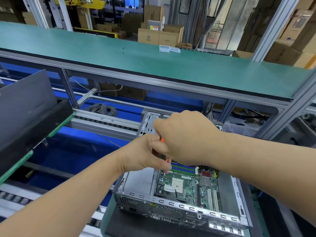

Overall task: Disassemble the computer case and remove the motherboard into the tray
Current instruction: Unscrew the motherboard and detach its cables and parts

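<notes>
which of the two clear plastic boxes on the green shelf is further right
The smaller clear box, at the shelf's far edge; its larger twin sits immediately left of it.

A green-topped shelf (136,55) on grey aluminium framing (266,29) crosses the room; stacked cardboard boxes (153,36) stand behind.

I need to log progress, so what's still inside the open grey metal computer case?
Inside the grey metal computer case the green motherboard still lies flat, with blue and green memory slots. Both hands, left and right, hold an orange-handled tool, covering the far end.
</notes>
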